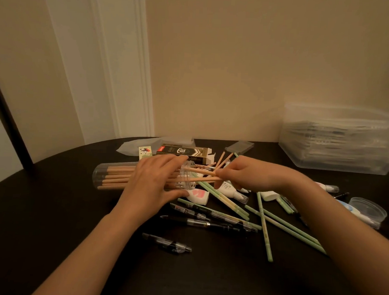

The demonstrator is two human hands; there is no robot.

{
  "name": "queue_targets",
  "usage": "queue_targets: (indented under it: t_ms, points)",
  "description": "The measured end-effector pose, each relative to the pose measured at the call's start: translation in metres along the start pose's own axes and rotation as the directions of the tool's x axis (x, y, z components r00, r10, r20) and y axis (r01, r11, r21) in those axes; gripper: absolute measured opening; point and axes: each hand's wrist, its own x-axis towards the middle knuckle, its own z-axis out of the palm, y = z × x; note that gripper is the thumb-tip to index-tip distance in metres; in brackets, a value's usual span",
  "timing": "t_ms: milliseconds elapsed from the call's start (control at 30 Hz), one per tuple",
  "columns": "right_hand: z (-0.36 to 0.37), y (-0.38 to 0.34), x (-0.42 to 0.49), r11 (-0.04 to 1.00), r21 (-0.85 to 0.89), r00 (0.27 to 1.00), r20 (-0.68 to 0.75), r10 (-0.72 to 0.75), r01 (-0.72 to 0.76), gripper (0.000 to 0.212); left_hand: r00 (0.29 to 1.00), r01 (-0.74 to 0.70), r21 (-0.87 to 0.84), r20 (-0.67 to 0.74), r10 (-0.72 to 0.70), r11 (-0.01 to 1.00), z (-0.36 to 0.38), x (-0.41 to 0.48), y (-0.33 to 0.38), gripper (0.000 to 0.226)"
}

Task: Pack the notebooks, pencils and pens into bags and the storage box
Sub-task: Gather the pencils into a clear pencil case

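A clear plastic tube lies on its side on the dark table, with several tan wooden pencils inside. My left hand grips the tube near its open mouth. My right hand pinches a few tan pencils whose tips point into that mouth. More tan pencils lie behind my right hand. Green pencils and black pens are scattered in front. A clear storage box stands at the back right.
A black and gold carton and a small white card lie behind the tube. White correction bottles, a round clear lid and a lone black pen lie on the table. A wall stands close behind.
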Motion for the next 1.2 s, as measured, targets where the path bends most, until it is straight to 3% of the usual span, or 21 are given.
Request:
queue_targets:
  t_ms: [233,300,400,433,500,600,667,767,833,967,1200]
  points:
    - [0.005,-0.029,0.011,0.923,-0.339,0.983,0.082,-0.163,0.182,0.016,1.0,-0.015,0.016,0.02,0.015,1.0,0.007,0.001,0.003,0.076]
    - [0.009,-0.033,0.011,0.877,-0.45,0.983,0.001,-0.185,0.166,0.023,1.0,-0.011,0.015,0.022,0.011,1.0,0.007,0.001,0.003,0.076]
    - [0.013,-0.034,0.013,0.696,-0.717,0.953,-0.191,-0.236,0.029,0.031,1.0,0.005,0.007,0.01,-0.005,1.0,0.005,0.001,0.002,0.077]
    - [0.016,-0.032,0.013,0.704,-0.71,0.942,-0.223,-0.25,0.019,0.032,1.0,0.014,-0.011,0.014,-0.014,1.0,0.005,0.001,0.002,0.077]
    - [0.016,-0.029,0.013,0.83,-0.553,0.933,-0.257,-0.253,0.073,0.029,0.999,0.037,-0.053,0.009,-0.037,0.998,0.004,0.001,-0.001,0.077]
    - [0.015,-0.022,0.012,0.977,-0.093,0.925,-0.315,-0.214,0.194,0.016,0.998,0.064,-0.081,0.002,-0.064,0.995,0.002,0.001,-0.001,0.077]
    - [0.019,-0.018,0.009,0.946,0.199,0.909,-0.384,-0.164,0.255,0.015,0.997,0.074,-0.09,-0.018,-0.076,0.993,0.001,0.001,-0.001,0.077]
    - [0.036,-0.019,0.008,0.855,0.396,0.839,-0.539,-0.078,0.335,0.014,0.995,0.083,-0.091,-0.039,-0.087,0.992,0.0,0.001,0.0,0.077]
    - [0.048,-0.021,0.01,0.821,0.42,0.787,-0.615,-0.056,0.386,0.01,0.995,0.079,-0.089,-0.055,-0.084,0.993,0.001,0.001,0.001,0.076]
    - [0.07,-0.021,0.016,0.862,0.239,0.713,-0.678,-0.18,0.446,0.01,0.992,0.087,-0.105,-0.078,-0.095,0.991,-0.001,-0.001,0.001,0.074]
    - [0.091,-0.011,0.015,0.867,0.165,0.667,-0.71,-0.228,0.471,0.029,0.984,0.114,-0.122,-0.125,-0.129,0.986,-0.001,0.0,0.002,0.072]
